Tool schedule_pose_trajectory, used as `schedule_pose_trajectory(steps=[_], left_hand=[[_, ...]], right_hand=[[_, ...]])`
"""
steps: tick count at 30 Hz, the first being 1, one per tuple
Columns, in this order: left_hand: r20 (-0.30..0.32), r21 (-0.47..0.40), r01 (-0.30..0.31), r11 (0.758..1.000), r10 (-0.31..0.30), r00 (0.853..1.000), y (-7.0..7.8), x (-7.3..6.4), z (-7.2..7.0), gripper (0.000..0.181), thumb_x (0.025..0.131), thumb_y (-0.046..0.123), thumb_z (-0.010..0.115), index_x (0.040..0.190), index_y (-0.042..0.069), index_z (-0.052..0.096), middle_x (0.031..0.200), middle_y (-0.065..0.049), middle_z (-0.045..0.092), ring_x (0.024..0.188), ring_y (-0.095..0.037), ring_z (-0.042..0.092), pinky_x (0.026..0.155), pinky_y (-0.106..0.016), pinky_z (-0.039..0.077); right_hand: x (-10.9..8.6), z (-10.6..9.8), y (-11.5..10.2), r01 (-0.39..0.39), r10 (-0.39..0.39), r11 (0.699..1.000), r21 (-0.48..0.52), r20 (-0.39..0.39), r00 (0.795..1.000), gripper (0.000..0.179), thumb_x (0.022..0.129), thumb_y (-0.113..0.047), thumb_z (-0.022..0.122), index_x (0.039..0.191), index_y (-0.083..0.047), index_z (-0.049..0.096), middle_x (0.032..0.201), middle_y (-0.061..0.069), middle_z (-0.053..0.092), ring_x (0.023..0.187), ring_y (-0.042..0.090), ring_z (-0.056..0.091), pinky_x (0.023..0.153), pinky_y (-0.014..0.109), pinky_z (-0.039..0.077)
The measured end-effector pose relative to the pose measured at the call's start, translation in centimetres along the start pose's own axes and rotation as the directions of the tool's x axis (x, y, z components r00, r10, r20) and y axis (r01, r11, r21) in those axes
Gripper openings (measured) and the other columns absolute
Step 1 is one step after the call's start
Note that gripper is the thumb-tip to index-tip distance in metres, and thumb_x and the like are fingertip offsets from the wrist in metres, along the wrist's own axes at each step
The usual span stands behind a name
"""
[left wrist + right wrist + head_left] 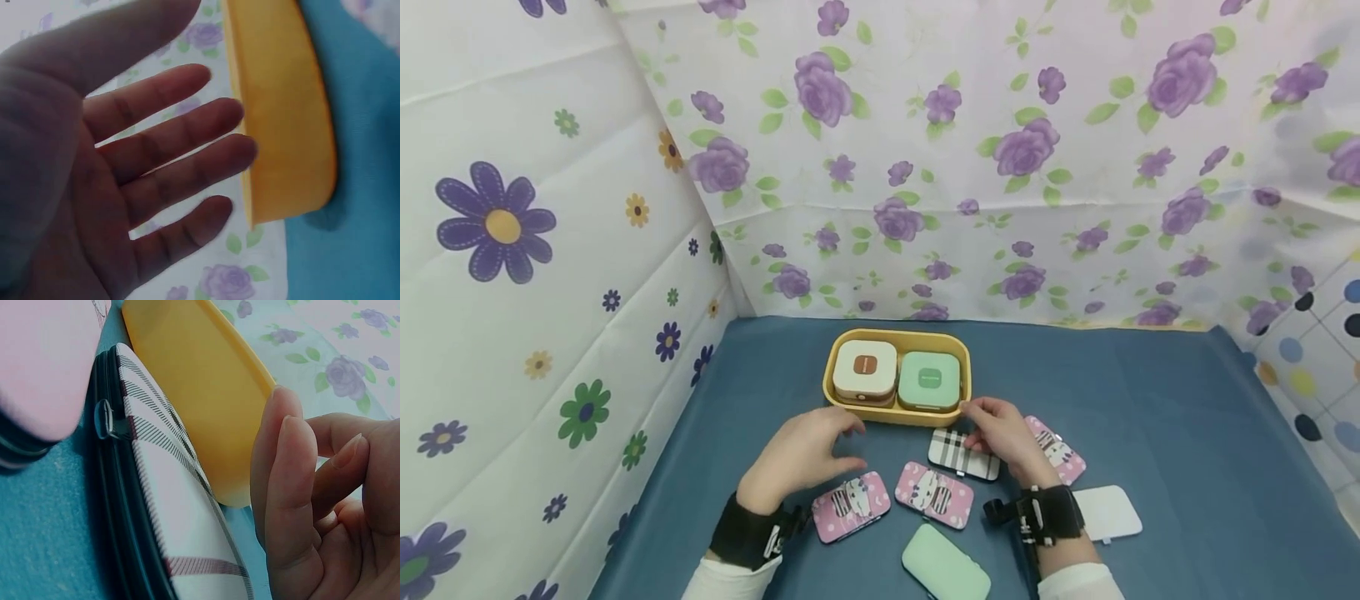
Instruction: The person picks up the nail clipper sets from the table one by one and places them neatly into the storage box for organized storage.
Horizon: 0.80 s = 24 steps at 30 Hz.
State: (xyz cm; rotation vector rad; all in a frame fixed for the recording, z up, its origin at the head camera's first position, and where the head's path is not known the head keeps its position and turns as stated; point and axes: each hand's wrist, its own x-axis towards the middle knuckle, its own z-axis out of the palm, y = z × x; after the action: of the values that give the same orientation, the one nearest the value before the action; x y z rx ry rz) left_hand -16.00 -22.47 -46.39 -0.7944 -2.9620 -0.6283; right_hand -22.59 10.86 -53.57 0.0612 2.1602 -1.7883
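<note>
Our left hand [801, 454] spreads its fingers apart beside the yellow tray [913, 416]; our right hand [1009, 439] loosely bends its own at the near right corner, by a plaid case [953, 452]. A white case [865, 368] and green case [929, 380] sit inside.

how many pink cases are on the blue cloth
3: left pink case by the left hand; middle pink case just right of that case; right pink case beside the right hand, partly hidden.
</note>
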Motion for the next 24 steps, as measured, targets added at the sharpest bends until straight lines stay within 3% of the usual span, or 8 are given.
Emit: schedule_pose_trajectory(steps=[4,9,24], left_hand=[[0.125,-0.027,0.047,0.999,-0.043,0.991,-0.1,-1.5,1.0,0.057,0.082,0.048,0.093,0.124,0.014,0.074,0.107,-0.001,0.07,0.086,-0.01,0.06,0.077,-0.037,0.056],[0.221,-0.063,0.089,0.994,-0.073,0.972,0.0,-3.0,2.2,0.077,0.077,0.058,0.093,0.134,0.012,0.068,0.119,-0.001,0.067,0.096,-0.012,0.062,0.086,-0.042,0.057],[0.245,0.002,0.07,0.998,-0.068,0.967,1.0,-4.5,3.7,0.085,0.071,0.053,0.099,0.138,0.014,0.063,0.119,0.002,0.059,0.098,-0.012,0.051,0.085,-0.039,0.052]], right_hand=[[0.1,0.1,-0.2,-0.001,0.001,1.0,-0.008,0.0,1.0,0.039,0.108,-0.038,0.065,0.125,-0.003,0.071,0.083,0.012,0.068,0.063,0.015,0.066,0.059,0.025,0.054],[0.1,0.1,-0.3,-0.002,0.002,1.0,-0.008,0.002,1.0,0.039,0.109,-0.037,0.064,0.125,-0.002,0.07,0.082,0.012,0.068,0.063,0.014,0.066,0.059,0.025,0.054],[0.1,0.2,-0.2,-0.006,0.006,1.0,-0.015,-0.006,1.0,0.04,0.109,-0.038,0.064,0.127,-0.002,0.07,0.087,0.013,0.069,0.064,0.014,0.066,0.06,0.025,0.054]])
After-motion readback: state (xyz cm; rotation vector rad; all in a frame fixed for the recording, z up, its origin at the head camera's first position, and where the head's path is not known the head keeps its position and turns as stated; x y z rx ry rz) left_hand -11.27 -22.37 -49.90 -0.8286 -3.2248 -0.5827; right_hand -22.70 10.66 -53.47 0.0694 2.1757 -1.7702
